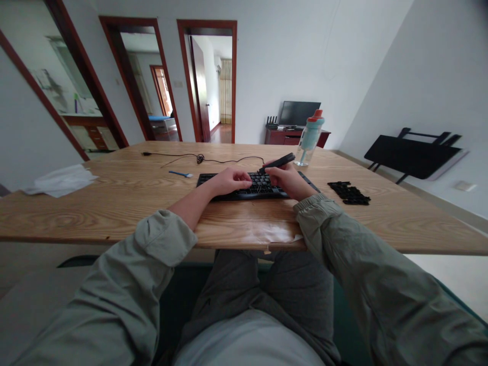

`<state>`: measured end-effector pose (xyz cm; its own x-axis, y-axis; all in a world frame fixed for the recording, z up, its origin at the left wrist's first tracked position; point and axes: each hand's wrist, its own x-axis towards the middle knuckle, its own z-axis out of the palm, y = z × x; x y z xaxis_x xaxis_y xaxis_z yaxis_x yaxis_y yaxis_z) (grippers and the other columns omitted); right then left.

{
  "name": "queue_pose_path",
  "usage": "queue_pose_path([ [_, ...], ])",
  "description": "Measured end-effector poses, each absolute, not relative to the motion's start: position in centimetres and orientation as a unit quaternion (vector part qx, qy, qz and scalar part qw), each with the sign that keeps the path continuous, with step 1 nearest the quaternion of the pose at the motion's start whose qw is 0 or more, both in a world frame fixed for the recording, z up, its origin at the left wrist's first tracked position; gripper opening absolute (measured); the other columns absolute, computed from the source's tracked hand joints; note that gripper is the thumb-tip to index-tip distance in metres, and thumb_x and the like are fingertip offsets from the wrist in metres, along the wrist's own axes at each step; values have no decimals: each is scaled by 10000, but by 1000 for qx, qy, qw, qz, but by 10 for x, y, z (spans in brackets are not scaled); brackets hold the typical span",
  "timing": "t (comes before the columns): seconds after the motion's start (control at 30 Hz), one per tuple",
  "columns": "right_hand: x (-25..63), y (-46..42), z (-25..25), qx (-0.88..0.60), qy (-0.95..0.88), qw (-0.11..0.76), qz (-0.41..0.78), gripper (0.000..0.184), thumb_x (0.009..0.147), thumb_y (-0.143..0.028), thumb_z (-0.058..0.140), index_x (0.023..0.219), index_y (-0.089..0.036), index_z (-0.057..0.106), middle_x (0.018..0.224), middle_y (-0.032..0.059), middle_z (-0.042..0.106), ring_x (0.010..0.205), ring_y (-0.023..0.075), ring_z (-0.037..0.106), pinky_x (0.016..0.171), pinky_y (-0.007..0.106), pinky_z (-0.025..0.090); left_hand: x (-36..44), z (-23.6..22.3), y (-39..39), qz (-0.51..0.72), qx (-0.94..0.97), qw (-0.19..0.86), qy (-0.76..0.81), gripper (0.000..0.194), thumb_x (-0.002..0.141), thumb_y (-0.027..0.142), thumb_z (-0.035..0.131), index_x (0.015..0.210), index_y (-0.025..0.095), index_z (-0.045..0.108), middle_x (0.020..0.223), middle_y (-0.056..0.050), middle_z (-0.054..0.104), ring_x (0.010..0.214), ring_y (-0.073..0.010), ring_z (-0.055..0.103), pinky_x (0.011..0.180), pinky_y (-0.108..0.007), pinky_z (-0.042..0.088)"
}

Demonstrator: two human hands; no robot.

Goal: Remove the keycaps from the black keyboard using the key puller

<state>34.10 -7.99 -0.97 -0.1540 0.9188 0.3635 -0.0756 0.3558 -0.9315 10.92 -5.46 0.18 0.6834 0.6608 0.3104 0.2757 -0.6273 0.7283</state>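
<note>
A black keyboard point(263, 189) lies near the table's front edge, and part of its key area looks stripped of keycaps. My left hand point(232, 181) rests over its left half, fingers curled together; whatever may be between the fingertips is hidden. Closed around a slim black brush point(281, 161), my right hand point(285, 179) is above the right half. The brush is tilted, with its dark, jagged tip down at the back row of keys. To the right lies a patch of loose black keycaps point(348, 193). A blue-handled brush point(180, 174) with a white end lies to the left.
A clear bottle with a red and teal lid point(309, 137) stands behind my right hand. The keyboard's cable point(221, 161) runs left across the wooden table point(125, 213). Crumpled white tissue point(63, 180) lies at the far left. Clear film point(272, 234) covers part of the front edge.
</note>
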Motion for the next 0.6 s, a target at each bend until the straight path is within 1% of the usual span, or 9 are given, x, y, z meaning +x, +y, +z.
queue_pose_path([
  [0.1, 342, -79, -10, -346, -618, 550, 442, 288, 726, -357, 788, 922, -184, 667, 554, -49, 457, 502, 97, 387, 466, 264, 254, 114, 1, -59, 278, 859, 345, 257, 352, 771, 442, 712, 932, 130, 692, 839, -48, 698, 728, -148, 599, 676, -279, 471],
  [0.2, 342, -80, -10, -345, -620, 548, 444, 293, 730, -372, 793, 913, -181, 665, 544, -52, 449, 496, 94, 379, 461, 265, 254, 116, 3, -65, 294, 861, 313, 271, 388, 764, 506, 722, 867, 137, 661, 780, -31, 659, 673, -134, 554, 628, -269, 435],
  [0.27, 341, -81, -9, -344, -615, 550, 448, 315, 725, -378, 800, 928, -178, 665, 540, -56, 448, 492, 90, 377, 458, 260, 255, 117, 5, -68, 313, 860, 280, 289, 437, 706, 542, 769, 824, 150, 616, 751, -10, 618, 645, -123, 509, 601, -262, 403],
  [0.33, 340, -82, -9, -346, -611, 552, 450, 341, 721, -379, 805, 956, -175, 666, 540, -61, 452, 490, 88, 382, 454, 254, 259, 118, 6, -71, 329, 860, 242, 304, 502, 625, 556, 822, 814, 166, 568, 755, 8, 581, 648, -120, 480, 595, -259, 384],
  [0.4, 338, -82, -8, -348, -611, 555, 446, 357, 718, -382, 806, 972, -174, 666, 541, -64, 459, 486, 85, 387, 449, 248, 262, 119, 6, -72, 334, 863, 206, 317, 537, 584, 557, 842, 815, 179, 538, 767, 19, 558, 658, -122, 468, 601, -260, 378],
  [0.43, 338, -82, -8, -349, -612, 555, 442, 361, 717, -386, 806, 972, -173, 665, 540, -66, 461, 484, 85, 390, 447, 246, 264, 119, 6, -73, 335, 864, 192, 324, 531, 589, 554, 836, 814, 184, 530, 768, 22, 551, 661, -124, 466, 605, -261, 378],
  [0.5, 338, -81, -9, -352, -615, 554, 437, 359, 723, -407, 801, 956, -172, 665, 534, -65, 465, 479, 84, 391, 440, 243, 263, 120, 5, -73, 338, 864, 175, 328, 464, 649, 523, 798, 820, 187, 527, 773, 23, 551, 660, -123, 471, 613, -263, 382],
  [0.6, 338, -79, -10, -351, -622, 553, 429, 341, 746, -445, 787, 911, -172, 666, 530, -58, 471, 480, 85, 387, 437, 242, 259, 118, 3, -70, 355, 858, 185, 323, 322, 741, 418, 721, 863, 184, 536, 805, 13, 576, 650, -115, 488, 616, -259, 397],
])
